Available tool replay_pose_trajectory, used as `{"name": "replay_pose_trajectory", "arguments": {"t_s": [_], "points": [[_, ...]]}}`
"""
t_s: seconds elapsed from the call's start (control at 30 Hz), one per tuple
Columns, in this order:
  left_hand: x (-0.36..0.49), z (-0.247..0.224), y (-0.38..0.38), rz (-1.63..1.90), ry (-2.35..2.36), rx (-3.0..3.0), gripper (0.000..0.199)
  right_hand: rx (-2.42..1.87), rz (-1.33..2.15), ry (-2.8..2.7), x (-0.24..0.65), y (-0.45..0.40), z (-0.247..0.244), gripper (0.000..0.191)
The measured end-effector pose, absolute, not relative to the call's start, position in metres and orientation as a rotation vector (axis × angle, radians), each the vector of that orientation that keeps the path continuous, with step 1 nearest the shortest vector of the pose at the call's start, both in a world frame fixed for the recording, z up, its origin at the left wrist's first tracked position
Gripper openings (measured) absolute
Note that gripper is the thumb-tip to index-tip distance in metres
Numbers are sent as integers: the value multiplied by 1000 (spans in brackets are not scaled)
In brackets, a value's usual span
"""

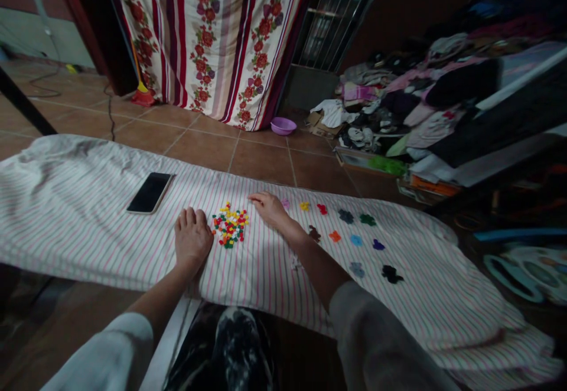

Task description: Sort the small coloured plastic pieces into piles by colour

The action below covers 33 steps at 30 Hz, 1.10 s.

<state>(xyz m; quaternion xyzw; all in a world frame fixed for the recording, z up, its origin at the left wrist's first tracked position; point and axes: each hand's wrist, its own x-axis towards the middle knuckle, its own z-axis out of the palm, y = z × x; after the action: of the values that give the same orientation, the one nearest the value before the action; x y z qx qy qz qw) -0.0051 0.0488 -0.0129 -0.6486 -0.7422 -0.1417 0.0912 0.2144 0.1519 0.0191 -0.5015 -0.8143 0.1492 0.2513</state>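
- Small, multicoloured, plastic-looking pieces (pixel 230 225) are lying loose, likely light, stiff; sides suit pinching.
- Left hand (pixel 194 237) is resting unclenched.
- Right hand (pixel 269 207) is curling; cannot tell its grip.

A purple basin (pixel 283 126) sits beside a floral curtain (pixel 225 42).

Phone (pixel 149 193) — left of the pieces (pixel 231 225)

Left hand (pixel 193 237) palm down; right hand (pixel 269 208) angled leftward, loosely curled
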Motion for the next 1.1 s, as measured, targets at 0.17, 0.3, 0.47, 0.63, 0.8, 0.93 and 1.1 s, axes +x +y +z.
{"name": "replay_pose_trajectory", "arguments": {"t_s": [0.17,0.3,0.47,0.63,0.8,0.93,1.1], "points": [[-5,-12,50,-453,-2216,-1942,39,-1287,425,-2509,168,158,20,41],[-5,-12,50,-459,-2214,-1935,39,-1386,403,-2598,150,162,19,40],[-5,-13,50,-471,-2225,-1937,40,-1484,324,-2614,145,167,15,39],[-5,-13,50,-460,-2207,-1929,39,-1530,291,-2603,143,171,12,32],[-5,-13,49,-444,-2189,-1932,40,-1537,322,-2518,143,169,12,24],[-5,-12,48,-435,-2171,-1948,39,-1546,353,-2365,147,165,11,22],[-6,-12,47,-426,-2144,-1947,37,-1551,381,-2185,166,158,10,20]]}}
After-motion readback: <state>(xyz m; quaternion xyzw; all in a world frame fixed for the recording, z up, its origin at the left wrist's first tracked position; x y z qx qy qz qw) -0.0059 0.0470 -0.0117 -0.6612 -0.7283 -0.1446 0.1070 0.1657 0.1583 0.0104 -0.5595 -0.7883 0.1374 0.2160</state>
